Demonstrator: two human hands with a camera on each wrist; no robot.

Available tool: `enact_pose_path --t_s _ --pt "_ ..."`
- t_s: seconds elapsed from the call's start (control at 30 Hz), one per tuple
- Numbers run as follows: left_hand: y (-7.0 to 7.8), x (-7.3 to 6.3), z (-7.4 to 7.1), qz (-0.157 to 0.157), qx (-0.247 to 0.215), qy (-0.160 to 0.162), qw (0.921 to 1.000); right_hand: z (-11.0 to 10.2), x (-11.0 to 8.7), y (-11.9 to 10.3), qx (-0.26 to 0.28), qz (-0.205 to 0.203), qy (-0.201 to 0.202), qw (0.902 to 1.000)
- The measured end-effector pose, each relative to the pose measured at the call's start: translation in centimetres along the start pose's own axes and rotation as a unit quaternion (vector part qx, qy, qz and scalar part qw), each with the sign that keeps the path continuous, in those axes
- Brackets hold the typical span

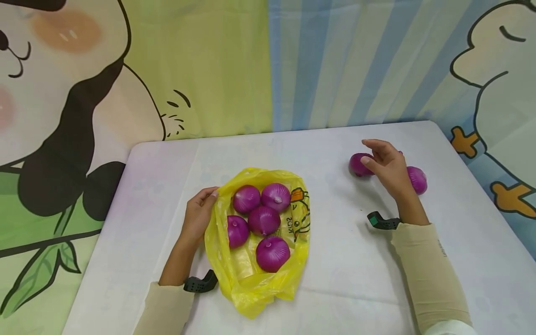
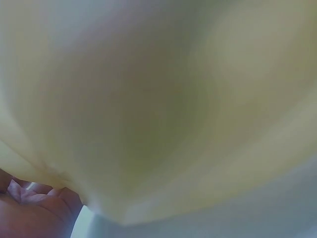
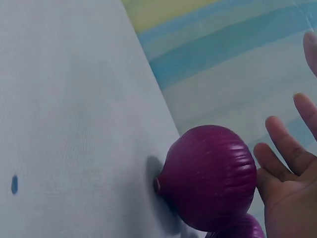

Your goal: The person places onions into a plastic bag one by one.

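Note:
A yellow plastic bag [image 1: 243, 295] lies with its mouth spread, several purple onions [image 1: 264, 220] inside it. My left hand [image 1: 197, 215] pinches the bag's left rim between thumb and fingers. In the left wrist view, blurred bag plastic [image 2: 148, 124] fills most of the picture, and part of the left hand [image 2: 37, 210] shows at the lower left. My right hand [image 1: 390, 171] is held with spread fingers over loose onions at the back right. One onion [image 1: 359, 164] is by the thumb; another onion [image 1: 417, 180] sits behind the wrist. The right wrist view shows an onion [image 3: 210, 178] beside the palm.
Both groups of onions are on a white-covered table [image 1: 335, 260]. A cartoon-printed curtain [image 1: 226, 70] hangs along its far edge. Black wrist cameras [image 1: 202, 282] are strapped under both forearms, next to beige sleeves [image 1: 431, 274].

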State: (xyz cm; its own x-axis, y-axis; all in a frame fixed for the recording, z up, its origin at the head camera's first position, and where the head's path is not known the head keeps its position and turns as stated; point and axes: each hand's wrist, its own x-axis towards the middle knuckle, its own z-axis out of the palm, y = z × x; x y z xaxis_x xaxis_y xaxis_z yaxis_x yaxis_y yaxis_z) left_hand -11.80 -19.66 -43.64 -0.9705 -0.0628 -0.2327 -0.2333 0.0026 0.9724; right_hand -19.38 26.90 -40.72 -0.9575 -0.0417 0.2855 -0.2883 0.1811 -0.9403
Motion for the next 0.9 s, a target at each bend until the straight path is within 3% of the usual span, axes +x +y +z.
enact_pose_path --t_s 0.47,0.9 --pt "-0.3 -0.1 0.0 0.013 0.013 -0.001 0.9998 -0.1 0.5 1.3 -0.048 0.115 -0.001 0.9923" --pt "-0.3 -0.1 0.1 0.015 0.013 0.001 0.9998 0.5 0.5 1.5 -0.085 0.158 -0.051 0.9826"
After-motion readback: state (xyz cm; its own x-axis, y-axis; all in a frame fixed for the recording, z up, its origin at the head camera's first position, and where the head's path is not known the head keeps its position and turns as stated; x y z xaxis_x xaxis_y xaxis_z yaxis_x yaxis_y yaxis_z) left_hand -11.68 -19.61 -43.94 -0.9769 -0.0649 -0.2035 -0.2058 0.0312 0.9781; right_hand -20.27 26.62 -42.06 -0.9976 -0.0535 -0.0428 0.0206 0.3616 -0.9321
